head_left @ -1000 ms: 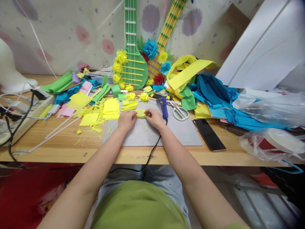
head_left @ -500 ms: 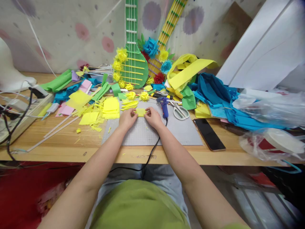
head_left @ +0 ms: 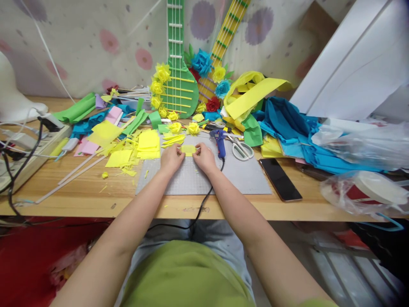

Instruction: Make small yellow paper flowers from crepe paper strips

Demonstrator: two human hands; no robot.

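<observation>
Between my two hands a small piece of yellow crepe paper point(head_left: 188, 149) is held out flat above the grey cutting mat point(head_left: 246, 179). My left hand point(head_left: 172, 158) pinches its left end, and my right hand point(head_left: 204, 157) pinches the right end. Just behind lie folded yellow paper strips point(head_left: 173, 140) and a yellow paper flower point(head_left: 193, 128). A stack of yellow paper squares point(head_left: 148, 143) sits left of my left hand. To the right of my right hand are a blue glue gun point(head_left: 219, 143) and scissors point(head_left: 242, 150).
A green paper guitar point(head_left: 180, 91) and a yellow one point(head_left: 228, 32) lean on the back wall. A phone point(head_left: 281, 179) lies right of the mat. Blue crepe paper point(head_left: 287, 123) is heaped at the right, a power strip point(head_left: 35, 157) at the left. The glue gun's cord point(head_left: 204, 204) crosses the mat.
Both hands keep their pinch on the yellow paper in nearly the same place. The paper looks slightly flatter and paler; otherwise little differs.
</observation>
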